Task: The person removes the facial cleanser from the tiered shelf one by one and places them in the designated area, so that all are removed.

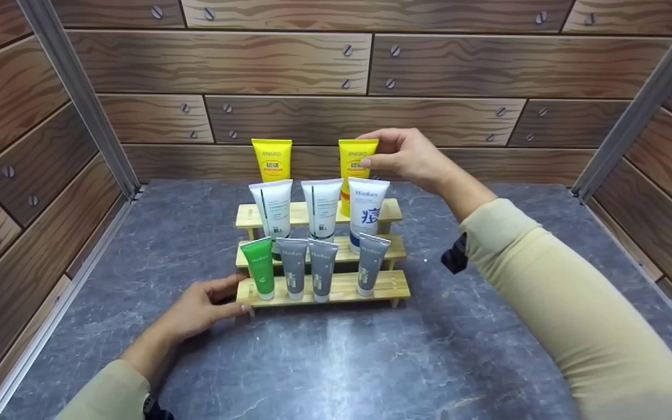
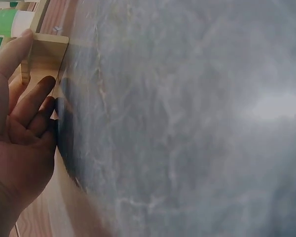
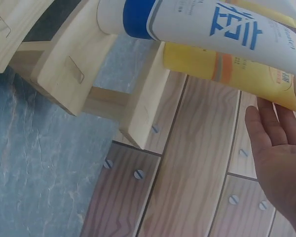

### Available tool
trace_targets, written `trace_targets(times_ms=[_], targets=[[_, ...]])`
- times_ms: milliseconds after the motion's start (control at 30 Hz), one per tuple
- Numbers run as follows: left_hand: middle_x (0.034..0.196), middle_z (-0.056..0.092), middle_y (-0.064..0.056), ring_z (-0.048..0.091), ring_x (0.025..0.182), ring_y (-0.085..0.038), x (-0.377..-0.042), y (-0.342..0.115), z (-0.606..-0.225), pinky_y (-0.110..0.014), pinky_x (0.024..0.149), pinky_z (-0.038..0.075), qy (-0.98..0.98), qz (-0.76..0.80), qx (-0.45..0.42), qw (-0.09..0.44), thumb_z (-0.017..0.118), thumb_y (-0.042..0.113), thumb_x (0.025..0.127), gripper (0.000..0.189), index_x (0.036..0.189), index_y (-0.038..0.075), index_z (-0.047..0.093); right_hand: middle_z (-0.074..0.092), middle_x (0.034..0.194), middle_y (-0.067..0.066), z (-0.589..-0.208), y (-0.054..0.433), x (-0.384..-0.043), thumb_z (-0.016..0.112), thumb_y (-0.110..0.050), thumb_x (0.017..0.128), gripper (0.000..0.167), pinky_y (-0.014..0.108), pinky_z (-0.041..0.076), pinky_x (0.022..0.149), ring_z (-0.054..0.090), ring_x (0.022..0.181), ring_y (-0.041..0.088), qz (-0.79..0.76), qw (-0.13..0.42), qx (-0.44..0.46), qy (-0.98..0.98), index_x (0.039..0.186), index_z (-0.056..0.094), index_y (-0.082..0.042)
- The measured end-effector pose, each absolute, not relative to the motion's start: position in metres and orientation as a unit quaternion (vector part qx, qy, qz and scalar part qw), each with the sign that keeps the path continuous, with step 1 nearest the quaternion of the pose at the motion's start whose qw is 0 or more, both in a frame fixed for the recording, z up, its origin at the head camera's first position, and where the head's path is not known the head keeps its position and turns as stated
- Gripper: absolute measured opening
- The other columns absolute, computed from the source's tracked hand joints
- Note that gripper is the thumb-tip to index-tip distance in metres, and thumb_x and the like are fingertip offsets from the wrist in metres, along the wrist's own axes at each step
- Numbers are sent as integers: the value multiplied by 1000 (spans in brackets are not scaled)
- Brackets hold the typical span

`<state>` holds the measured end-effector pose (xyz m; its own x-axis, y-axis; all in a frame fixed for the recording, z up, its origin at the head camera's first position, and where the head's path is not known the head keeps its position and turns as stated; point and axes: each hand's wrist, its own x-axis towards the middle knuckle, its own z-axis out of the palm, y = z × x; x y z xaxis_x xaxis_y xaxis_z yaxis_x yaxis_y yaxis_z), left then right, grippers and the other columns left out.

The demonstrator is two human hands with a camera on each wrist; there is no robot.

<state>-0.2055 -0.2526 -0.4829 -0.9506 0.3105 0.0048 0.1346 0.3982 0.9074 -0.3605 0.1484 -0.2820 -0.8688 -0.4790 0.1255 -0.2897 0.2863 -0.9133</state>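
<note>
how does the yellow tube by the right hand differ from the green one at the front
The yellow tube is larger than the green tube. The yellow tube is at the top step, the green tube on the bottom step. The right hand pinches the yellow tube; the green tube stands unheld. Both have their flat ends uppermost.
</note>
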Motion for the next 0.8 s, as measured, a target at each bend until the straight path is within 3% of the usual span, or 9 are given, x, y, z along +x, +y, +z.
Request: trace_targets(times_ms=[100, 200, 467, 800], targets=[[145, 62, -23, 63, 131, -32, -206, -251, -482, -25, 107, 50, 824, 544, 135, 88, 83, 23, 95, 73, 153, -5, 50, 72, 126, 15, -284, 150, -360, 77, -7, 99, 40, 41, 59, 102, 70, 115, 28, -554, 87, -234, 794, 138, 68, -8], [146, 61, -24, 63, 132, -34, -207, -249, -481, -25, 105, 51, 819, 550, 135, 88, 83, 22, 95, 73, 153, -6, 49, 72, 127, 16, -286, 151, -360, 76, -6, 99, 40, 46, 57, 105, 70, 116, 28, -561, 90, -230, 790, 138, 67, -8], [152, 55, -23, 55, 140, -37, -207, -250, -479, -49, 119, 39, 832, 536, 119, 81, 84, 24, 93, 75, 153, -4, 49, 72, 127, 15, -286, 150, -360, 76, -8, 100, 41, 46, 57, 105, 70, 117, 28, -557, 86, -221, 796, 139, 67, -9], [157, 51, -21, 46, 147, -40, -203, -251, -480, -54, 123, 31, 845, 521, 95, 72, 86, 28, 91, 75, 152, 0, 53, 73, 125, 15, -280, 152, -359, 76, -10, 100, 37, 40, 60, 100, 71, 115, 28, -557, 55, -226, 797, 137, 69, -9]])
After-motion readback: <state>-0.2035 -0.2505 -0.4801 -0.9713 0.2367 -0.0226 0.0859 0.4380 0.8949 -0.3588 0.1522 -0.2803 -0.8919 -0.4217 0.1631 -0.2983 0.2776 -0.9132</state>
